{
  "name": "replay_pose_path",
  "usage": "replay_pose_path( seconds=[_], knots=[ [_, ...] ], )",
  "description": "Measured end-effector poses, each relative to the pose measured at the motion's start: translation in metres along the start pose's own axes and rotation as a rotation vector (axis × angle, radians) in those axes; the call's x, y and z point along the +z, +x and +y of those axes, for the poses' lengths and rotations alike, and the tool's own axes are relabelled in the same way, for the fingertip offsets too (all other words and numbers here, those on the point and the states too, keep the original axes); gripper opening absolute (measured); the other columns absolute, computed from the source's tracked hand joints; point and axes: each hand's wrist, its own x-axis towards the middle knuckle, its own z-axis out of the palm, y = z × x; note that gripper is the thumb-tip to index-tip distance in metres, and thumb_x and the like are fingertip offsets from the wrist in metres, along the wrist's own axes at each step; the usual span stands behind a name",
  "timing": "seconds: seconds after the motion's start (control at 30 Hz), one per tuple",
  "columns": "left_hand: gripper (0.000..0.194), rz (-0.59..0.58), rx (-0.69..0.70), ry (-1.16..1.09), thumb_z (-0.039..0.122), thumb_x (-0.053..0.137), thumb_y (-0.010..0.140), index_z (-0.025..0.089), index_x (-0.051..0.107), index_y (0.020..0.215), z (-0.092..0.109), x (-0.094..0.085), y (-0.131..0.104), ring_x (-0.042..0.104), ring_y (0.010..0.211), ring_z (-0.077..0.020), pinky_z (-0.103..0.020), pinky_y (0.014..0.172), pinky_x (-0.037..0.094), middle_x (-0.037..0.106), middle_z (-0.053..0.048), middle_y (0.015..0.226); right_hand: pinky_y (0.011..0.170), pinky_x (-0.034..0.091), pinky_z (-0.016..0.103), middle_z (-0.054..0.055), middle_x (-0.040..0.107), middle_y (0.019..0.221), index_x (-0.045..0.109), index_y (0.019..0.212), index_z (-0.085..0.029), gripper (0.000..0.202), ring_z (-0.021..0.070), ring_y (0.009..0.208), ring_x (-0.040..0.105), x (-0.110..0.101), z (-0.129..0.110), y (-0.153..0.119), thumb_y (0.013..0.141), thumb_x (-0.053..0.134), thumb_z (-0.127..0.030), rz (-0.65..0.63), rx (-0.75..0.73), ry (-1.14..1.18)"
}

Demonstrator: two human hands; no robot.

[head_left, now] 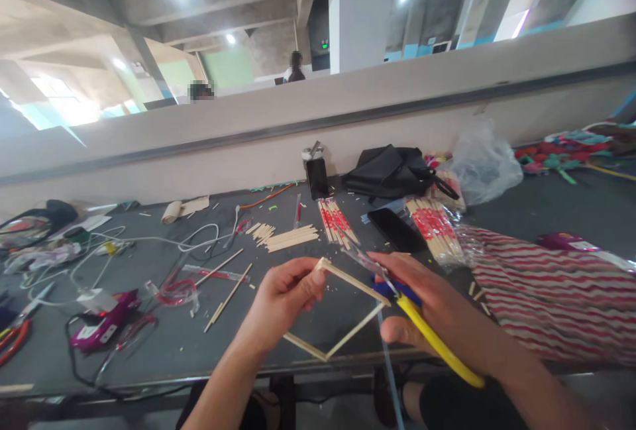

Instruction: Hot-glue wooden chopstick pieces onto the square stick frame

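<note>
My left hand (293, 291) pinches the top corner of an open four-sided frame of thin wooden sticks (355, 281), held tilted above the dark table. My right hand (422, 291) is wrapped around a plier-like tool (417, 327) with a yellow handle and blue parts. Its metal end points up and left, blurred and apart from my left hand. Close to the right thumb is the frame's right corner; I cannot tell whether they touch. A pale translucent strip (390, 370) runs down below that corner.
Cut sticks (292, 238) lie behind my hands, with packs of red-wrapped chopsticks (434, 228), a phone (396, 230) and a black bag (390, 171). Striped cloth (536, 291) is right. Cables, a purple power strip (106, 324) and orange-handled scissors (20, 330) are left.
</note>
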Motion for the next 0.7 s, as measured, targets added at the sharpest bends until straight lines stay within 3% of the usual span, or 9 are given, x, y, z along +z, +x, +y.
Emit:
replay_pose_path(
  seconds=[0.2, 0.27, 0.4, 0.53, 0.7],
  knots=[
    [0.031, 0.025, -0.042, -0.231, 0.043, 0.067, 0.081, 0.012, 0.066, 0.084, -0.011, -0.009, -0.020, 0.038, 0.051, -0.0056, -0.019, 0.047, 0.027, 0.049, 0.003, 0.058, 0.075, 0.053, 0.026, 0.005, 0.066, 0.095, 0.046, 0.136, -0.020, 0.047, 0.0156, 0.083, 0.065, 0.009, 0.000, 0.017, 0.095, 0.045, -0.041, -0.001, 0.115, 0.153],
    [0.030, 0.029, -0.045, -0.308, 0.042, 0.067, 0.081, 0.012, 0.066, 0.084, -0.014, -0.012, -0.023, 0.037, 0.049, -0.0053, -0.019, 0.047, 0.025, 0.049, 0.003, 0.057, 0.083, 0.052, 0.029, 0.007, 0.066, 0.103, 0.049, 0.134, -0.019, 0.042, 0.0161, 0.089, 0.065, 0.017, -0.005, 0.019, 0.095, 0.044, -0.035, -0.015, 0.108, 0.079],
    [0.027, -0.001, -0.047, -0.361, 0.039, 0.067, 0.082, 0.012, 0.067, 0.084, -0.020, -0.015, -0.023, 0.038, 0.049, -0.0051, -0.019, 0.046, 0.026, 0.049, 0.003, 0.056, 0.100, 0.045, 0.037, 0.011, 0.061, 0.123, 0.051, 0.133, -0.019, 0.040, 0.0203, 0.115, 0.057, 0.034, -0.016, 0.017, 0.095, 0.045, -0.028, -0.171, 0.011, 0.010],
    [0.023, -0.025, -0.078, -0.376, 0.037, 0.068, 0.082, 0.013, 0.069, 0.085, -0.031, -0.015, -0.023, 0.040, 0.050, -0.0051, -0.019, 0.047, 0.028, 0.051, 0.002, 0.057, 0.104, 0.043, 0.042, 0.010, 0.060, 0.126, 0.047, 0.137, -0.024, 0.049, 0.0220, 0.121, 0.054, 0.042, -0.020, 0.016, 0.089, 0.053, -0.019, -0.294, -0.017, 0.027],
    [0.027, -0.035, -0.108, -0.376, 0.039, 0.070, 0.079, 0.014, 0.071, 0.090, -0.039, -0.012, -0.024, 0.042, 0.050, -0.0057, -0.019, 0.047, 0.031, 0.053, 0.001, 0.058, 0.101, 0.045, 0.040, 0.008, 0.060, 0.128, 0.046, 0.138, -0.026, 0.053, 0.0216, 0.120, 0.054, 0.043, -0.014, 0.014, 0.087, 0.051, -0.011, -0.312, -0.036, -0.005]
  ],
)
